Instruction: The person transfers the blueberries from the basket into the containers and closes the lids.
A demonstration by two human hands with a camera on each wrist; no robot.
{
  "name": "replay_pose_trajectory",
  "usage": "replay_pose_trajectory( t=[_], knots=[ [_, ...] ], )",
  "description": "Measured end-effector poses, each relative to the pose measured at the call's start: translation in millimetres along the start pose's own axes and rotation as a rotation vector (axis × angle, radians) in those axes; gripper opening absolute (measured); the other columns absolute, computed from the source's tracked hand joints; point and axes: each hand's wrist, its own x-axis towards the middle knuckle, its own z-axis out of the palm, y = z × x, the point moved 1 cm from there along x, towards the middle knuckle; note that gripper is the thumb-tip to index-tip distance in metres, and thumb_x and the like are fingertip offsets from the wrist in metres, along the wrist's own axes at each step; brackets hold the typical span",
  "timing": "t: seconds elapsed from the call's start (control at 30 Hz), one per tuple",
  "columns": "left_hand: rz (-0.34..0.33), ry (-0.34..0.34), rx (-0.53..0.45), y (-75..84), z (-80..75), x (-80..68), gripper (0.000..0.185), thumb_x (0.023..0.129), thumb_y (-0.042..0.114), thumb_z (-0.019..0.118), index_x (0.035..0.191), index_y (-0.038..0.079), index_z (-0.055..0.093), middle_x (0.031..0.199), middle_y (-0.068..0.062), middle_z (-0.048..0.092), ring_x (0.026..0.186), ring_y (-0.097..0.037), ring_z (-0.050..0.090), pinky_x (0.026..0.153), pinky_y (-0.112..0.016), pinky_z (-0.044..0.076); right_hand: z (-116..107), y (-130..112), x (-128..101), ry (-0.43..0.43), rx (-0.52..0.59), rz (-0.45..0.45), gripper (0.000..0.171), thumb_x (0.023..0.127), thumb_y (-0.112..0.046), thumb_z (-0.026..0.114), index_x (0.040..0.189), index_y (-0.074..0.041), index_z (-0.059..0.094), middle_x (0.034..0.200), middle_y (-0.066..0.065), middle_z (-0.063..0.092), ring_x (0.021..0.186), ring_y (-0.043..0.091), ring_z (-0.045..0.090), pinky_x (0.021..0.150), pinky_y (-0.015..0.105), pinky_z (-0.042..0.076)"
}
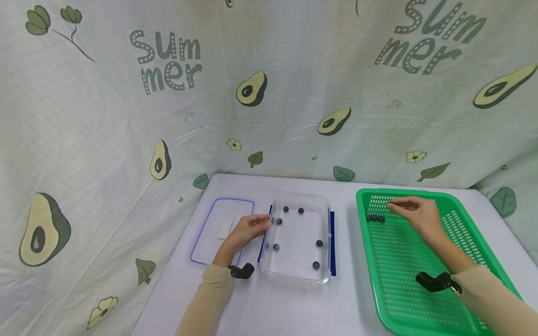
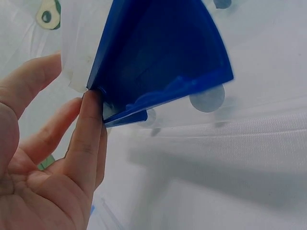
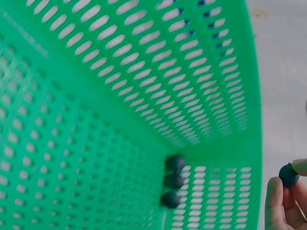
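Note:
My right hand (image 1: 418,217) is above the far left part of the green basket (image 1: 370,275). It pinches a small dark ball (image 3: 289,175) between thumb and fingers. Inside the basket, three similar balls (image 3: 174,181) sit in a row against one wall. My left hand (image 1: 248,229) touches the left side of a clear plastic container (image 1: 296,280), its fingers nearly straight. In the left wrist view, its fingertips meet the edge of the blue side latch (image 2: 163,52). Several dark balls (image 1: 316,265) lie spread about inside the container.
A clear lid with a blue rim (image 1: 210,205) lies left of the container, with a small white rectangle (image 1: 224,229) on it. Another blue latch (image 1: 332,242) hangs at the container's right side. A patterned curtain (image 1: 294,93) rises behind the white table (image 1: 260,308).

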Motion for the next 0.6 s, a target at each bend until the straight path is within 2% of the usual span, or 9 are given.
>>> replay_pose_trajectory(
  t=[0.43,0.6],
  knots=[
    [0.005,0.001,-0.005,1.4,1.5,-1.1,0.046,0.093,0.017,0.073,0.133,-0.002,0.06,0.122,-0.015,0.066,0.114,-0.024,0.063,0.097,-0.032,0.052,14,-44,-6,-0.133,0.16,0.038,0.044,0.092,-0.031,0.075,0.116,0.005,0.068,0.101,-0.018,0.068,0.093,-0.008,0.062,0.078,0.013,0.049],
    [0.007,0.001,-0.01,2.1,2.3,-1.5,0.046,0.094,0.017,0.073,0.134,-0.002,0.06,0.125,-0.018,0.065,0.115,-0.024,0.063,0.098,-0.032,0.052,25,-54,-6,-0.157,0.172,0.034,0.044,0.091,-0.032,0.076,0.115,0.004,0.068,0.103,-0.013,0.07,0.094,-0.006,0.063,0.089,0.032,0.051]
  ],
)
